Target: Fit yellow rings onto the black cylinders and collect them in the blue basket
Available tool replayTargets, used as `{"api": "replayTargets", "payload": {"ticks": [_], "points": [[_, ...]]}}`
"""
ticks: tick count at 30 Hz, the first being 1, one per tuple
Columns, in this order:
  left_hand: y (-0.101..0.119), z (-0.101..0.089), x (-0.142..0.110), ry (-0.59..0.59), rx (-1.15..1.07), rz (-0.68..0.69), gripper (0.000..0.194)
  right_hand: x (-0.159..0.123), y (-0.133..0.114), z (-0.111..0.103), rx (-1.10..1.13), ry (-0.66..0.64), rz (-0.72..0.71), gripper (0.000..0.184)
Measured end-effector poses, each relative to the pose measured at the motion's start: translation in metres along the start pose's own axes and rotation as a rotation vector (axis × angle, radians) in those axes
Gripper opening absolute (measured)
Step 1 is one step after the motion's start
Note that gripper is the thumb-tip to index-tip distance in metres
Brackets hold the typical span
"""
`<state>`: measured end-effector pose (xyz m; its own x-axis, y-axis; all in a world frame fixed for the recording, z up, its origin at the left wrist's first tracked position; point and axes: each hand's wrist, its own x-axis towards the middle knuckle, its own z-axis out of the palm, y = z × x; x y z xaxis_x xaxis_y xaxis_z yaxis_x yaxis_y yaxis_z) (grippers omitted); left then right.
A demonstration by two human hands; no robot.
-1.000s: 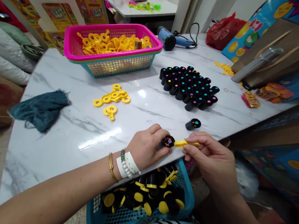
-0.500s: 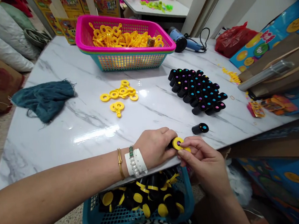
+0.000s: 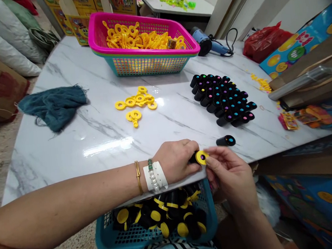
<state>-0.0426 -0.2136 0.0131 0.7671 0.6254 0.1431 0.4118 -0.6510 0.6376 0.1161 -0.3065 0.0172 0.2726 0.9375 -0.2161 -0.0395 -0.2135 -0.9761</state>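
Observation:
My left hand [image 3: 178, 160] is closed around a small black cylinder [image 3: 193, 158] at the table's front edge, its mouth turned to the right. A yellow ring-shaped cap [image 3: 198, 158] sits over that mouth, with a purple spot showing through its hole. My right hand [image 3: 229, 169] pinches the cap's right side between thumb and fingers. Just beyond, a single black cylinder [image 3: 223, 141] lies on its side. Several black cylinders with coloured dots [image 3: 221, 97] stand grouped to the right. Loose yellow caps [image 3: 137, 100] lie on the tabletop at left of centre.
A pink and teal basket [image 3: 150, 66] at the back holds many yellow caps. Below the table edge, a blue basket [image 3: 103, 244] contains capped black cylinders. A dark teal cloth [image 3: 57, 106] lies left; a blue heat gun [image 3: 210, 44] and red bag [image 3: 264, 44] stand at the back right.
The yellow cap in my right hand has gone from beside the black cylinder's mouth onto it. My left hand keeps hold of the cylinder. The whole view has shifted slightly.

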Motion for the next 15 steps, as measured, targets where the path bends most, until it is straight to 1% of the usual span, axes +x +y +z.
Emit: {"api": "replayTargets", "payload": {"ticks": [2,3,6,8,10,13,15], "points": [[0.000,0.000,0.000,0.000,-0.002,0.002,0.025,0.002,0.000,0.002,0.009,0.033,0.029,0.034],[0.001,0.001,0.000,0.000,-0.005,0.001,0.025,0.003,0.000,0.002,0.007,0.024,0.048,0.035],[0.002,-0.001,0.000,-0.010,-0.024,-0.018,0.024,0.006,-0.001,0.000,-0.035,-0.017,0.087,0.028],[0.004,-0.006,0.001,-0.025,-0.083,-0.060,0.024,0.008,-0.004,-0.003,-0.049,-0.063,0.117,0.028],[0.005,-0.011,0.003,-0.086,-0.248,-0.155,0.026,0.011,-0.009,-0.004,-0.036,-0.137,0.172,0.029],[0.006,-0.017,0.009,-0.210,-0.541,-0.352,0.032,0.014,-0.015,-0.005,-0.026,-0.228,0.247,0.032],[0.007,-0.018,0.013,-0.213,-0.610,-0.422,0.028,0.015,-0.017,-0.004,-0.034,-0.247,0.245,0.032]]}}
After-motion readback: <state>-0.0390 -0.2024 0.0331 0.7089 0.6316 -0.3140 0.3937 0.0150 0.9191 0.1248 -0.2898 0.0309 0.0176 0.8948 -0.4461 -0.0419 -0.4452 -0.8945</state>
